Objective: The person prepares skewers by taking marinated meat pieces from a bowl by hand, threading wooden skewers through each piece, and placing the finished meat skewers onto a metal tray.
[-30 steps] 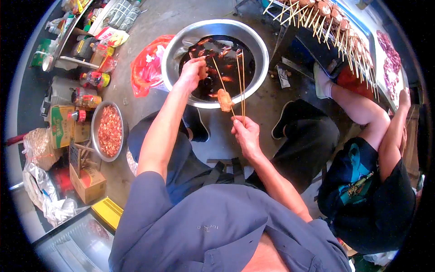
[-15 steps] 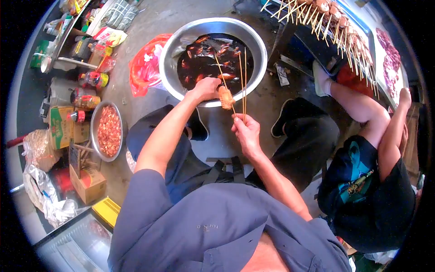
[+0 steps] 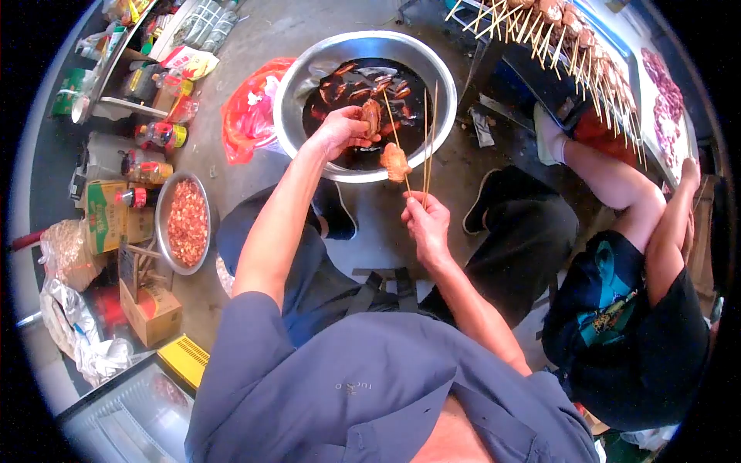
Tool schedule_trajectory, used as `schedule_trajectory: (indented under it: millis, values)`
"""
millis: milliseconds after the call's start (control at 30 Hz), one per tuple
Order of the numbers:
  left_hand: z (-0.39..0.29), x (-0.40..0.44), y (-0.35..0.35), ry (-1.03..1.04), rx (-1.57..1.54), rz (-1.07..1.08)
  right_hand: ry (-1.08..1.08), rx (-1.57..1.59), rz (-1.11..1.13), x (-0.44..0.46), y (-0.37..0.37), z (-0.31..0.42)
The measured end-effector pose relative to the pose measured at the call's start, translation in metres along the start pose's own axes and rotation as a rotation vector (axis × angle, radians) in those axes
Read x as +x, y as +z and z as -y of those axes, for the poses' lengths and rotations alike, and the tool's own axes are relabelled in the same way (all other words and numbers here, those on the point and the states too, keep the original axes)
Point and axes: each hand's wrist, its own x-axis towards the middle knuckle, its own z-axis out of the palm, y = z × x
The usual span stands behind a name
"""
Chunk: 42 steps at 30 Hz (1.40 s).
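Observation:
My left hand (image 3: 343, 133) is closed on a brown chicken wing (image 3: 371, 117), lifted above the dark liquid in a metal basin (image 3: 282, 123). More chicken wings (image 3: 360, 94) lie in that liquid. My right hand (image 3: 428, 224) grips several bamboo skewers (image 3: 430, 147) by their lower ends, near the basin's front rim. On one of these skewers sits a lighter brown piece of meat (image 3: 395, 163), with the bare tip above it beside the wing in my left hand. I cannot tell whether the tip touches that wing.
Left of me stands a metal bowl (image 3: 207, 231) of reddish chopped pieces. A red plastic bag (image 3: 243, 116) lies beside the basin. Loaded skewers (image 3: 575, 46) overhang a table at the upper right. Another person's leg (image 3: 610, 174) and arm (image 3: 671, 224) are on the right.
My left hand has risen from the basin's liquid with a chicken wing in it. My right hand and its skewers have shifted slightly right, and the skewered piece has turned.

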Motion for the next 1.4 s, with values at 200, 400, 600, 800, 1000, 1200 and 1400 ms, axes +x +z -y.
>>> schedule_trajectory:
  millis: [200,400,600,800,1000,1200,1400]
  values:
    - [-0.007,0.001,0.003,0.133,-0.129,-0.076,-0.006,-0.003,0.04,-0.001,0.001,-0.002]
    - [-0.004,0.01,-0.002,0.176,-0.21,-0.18,-0.023,-0.044,0.078,-0.002,0.004,-0.004]
    - [-0.005,0.008,-0.004,0.137,-0.155,-0.212,-0.018,-0.049,0.075,-0.003,0.005,-0.004]
    - [-0.013,0.008,-0.014,0.193,-0.589,0.12,-0.001,-0.041,0.083,-0.004,0.005,-0.003]
    - [-0.013,0.012,-0.007,0.334,-0.528,-0.151,-0.011,-0.096,0.085,-0.004,0.005,-0.003]
    - [-0.016,0.015,-0.012,0.307,-0.632,-0.132,-0.047,-0.131,0.099,-0.004,0.006,-0.005]
    - [-0.015,0.015,-0.015,0.315,-0.63,-0.04,-0.041,-0.145,0.099,-0.005,0.006,-0.003]
